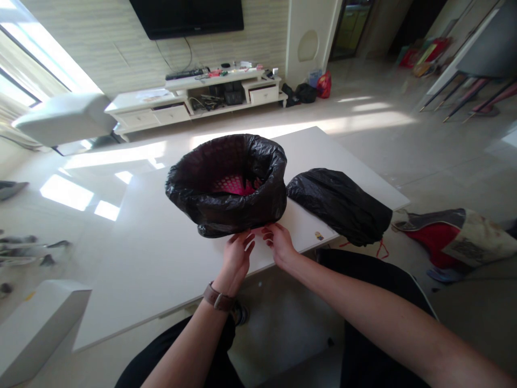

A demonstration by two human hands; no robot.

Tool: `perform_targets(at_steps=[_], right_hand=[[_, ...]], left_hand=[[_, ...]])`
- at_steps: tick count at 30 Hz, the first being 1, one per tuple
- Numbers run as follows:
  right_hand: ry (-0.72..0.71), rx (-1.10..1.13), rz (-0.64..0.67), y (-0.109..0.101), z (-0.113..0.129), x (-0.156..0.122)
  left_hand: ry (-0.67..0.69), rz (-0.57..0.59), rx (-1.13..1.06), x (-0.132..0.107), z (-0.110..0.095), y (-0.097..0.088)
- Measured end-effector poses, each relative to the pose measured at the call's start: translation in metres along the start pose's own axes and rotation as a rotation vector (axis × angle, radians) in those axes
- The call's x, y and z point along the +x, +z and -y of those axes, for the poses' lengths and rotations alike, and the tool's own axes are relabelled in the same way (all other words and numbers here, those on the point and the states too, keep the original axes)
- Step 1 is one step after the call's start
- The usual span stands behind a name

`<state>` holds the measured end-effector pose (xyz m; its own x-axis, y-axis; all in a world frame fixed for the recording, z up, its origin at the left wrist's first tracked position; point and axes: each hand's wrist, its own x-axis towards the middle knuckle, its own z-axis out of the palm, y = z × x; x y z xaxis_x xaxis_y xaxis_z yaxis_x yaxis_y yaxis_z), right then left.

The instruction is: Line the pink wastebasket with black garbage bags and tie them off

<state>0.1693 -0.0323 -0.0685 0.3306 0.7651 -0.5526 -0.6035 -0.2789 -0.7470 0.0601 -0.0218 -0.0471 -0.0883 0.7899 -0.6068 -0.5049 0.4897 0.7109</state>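
A trash basket with pink perforated walls [234, 185] stands on the white table, lined with a black garbage bag [242, 210] folded down over its rim. The bag covers most of the outside; pink shows within. At the bag's near lower edge, my left hand [236, 256], below a brown wristwatch, has its fingers curled against the plastic. Just to the right, my right hand [279, 243] pinches the same hanging edge. Some fingertips are hidden under the bag. Another black plastic bag [339, 202] with red drawstrings lies on the table to the right.
The white table [161, 280] spans the middle, with a small sticker near its front edge. Behind it stand a TV cabinet [172, 113] and a grey ottoman [68, 119]. A red and white bag [456, 237] lies on the floor at right; grey chairs [488, 48] stand beyond.
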Motion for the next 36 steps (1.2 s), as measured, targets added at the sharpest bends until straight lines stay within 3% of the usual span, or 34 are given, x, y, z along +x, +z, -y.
perform_targets(at_steps=[16, 36], right_hand=[[-0.051, -0.029, 0.014, 0.0006, -0.0031, 0.0000], [-0.063, -0.054, 0.034, 0.0001, -0.0042, 0.0004]], left_hand=[[-0.010, 0.040, -0.021, 0.0031, 0.0031, -0.0031], [-0.012, 0.000, -0.055, 0.0014, 0.0007, 0.0005]])
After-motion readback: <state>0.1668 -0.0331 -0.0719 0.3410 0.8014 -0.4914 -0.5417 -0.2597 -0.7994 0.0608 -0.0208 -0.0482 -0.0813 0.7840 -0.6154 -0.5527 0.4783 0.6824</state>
